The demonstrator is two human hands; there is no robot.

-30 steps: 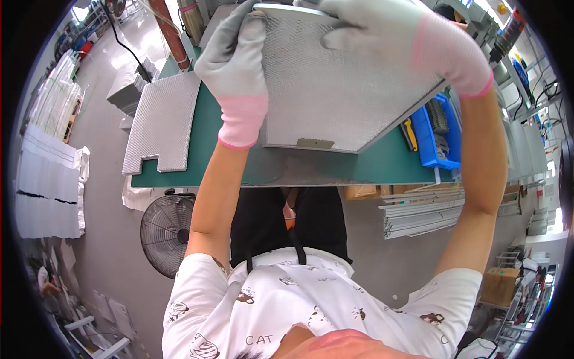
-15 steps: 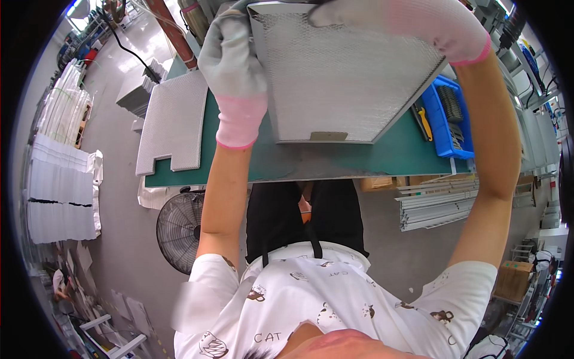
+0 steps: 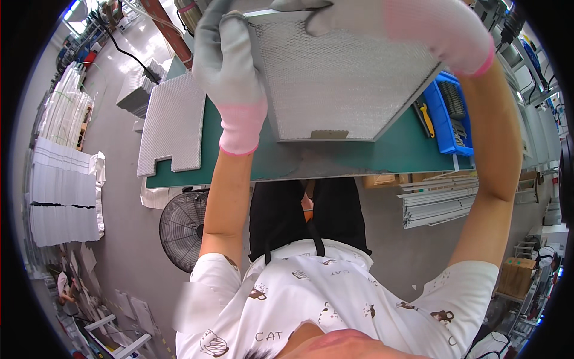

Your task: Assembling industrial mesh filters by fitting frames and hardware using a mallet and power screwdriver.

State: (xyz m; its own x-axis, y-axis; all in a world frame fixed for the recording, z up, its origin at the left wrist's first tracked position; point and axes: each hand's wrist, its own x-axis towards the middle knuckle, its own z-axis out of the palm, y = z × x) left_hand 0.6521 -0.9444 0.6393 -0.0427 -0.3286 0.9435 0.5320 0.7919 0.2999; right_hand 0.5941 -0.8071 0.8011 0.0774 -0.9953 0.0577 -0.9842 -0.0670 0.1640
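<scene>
A silver mesh panel (image 3: 347,78) in a thin metal frame rests with its lower edge on the green worktable (image 3: 287,164), its top raised toward me. At its upper left corner my left hand (image 3: 230,66), in a grey-white glove with a pink cuff, is closed on the frame's side, the thumb along the edge. My right hand (image 3: 382,24), gloved alike, reaches across the top and grips the upper edge, thumb side over the mesh. The far fingers of both hands are partly cut off by the picture's edge. A small dull tab (image 3: 329,134) sits at the panel's lower edge.
Left on the table lies a notched mesh panel (image 3: 173,125). At the right are a blue bin (image 3: 445,134) of metal parts and a yellow-black hand tool (image 3: 427,121). A floor fan (image 3: 182,230) stands below left; metal strips (image 3: 436,206) lie below right.
My left hand has shifted slightly left and down, its fingers straighter along the frame. My right hand has come slightly lower with the panel's upper edge, and more of its fingers show.
</scene>
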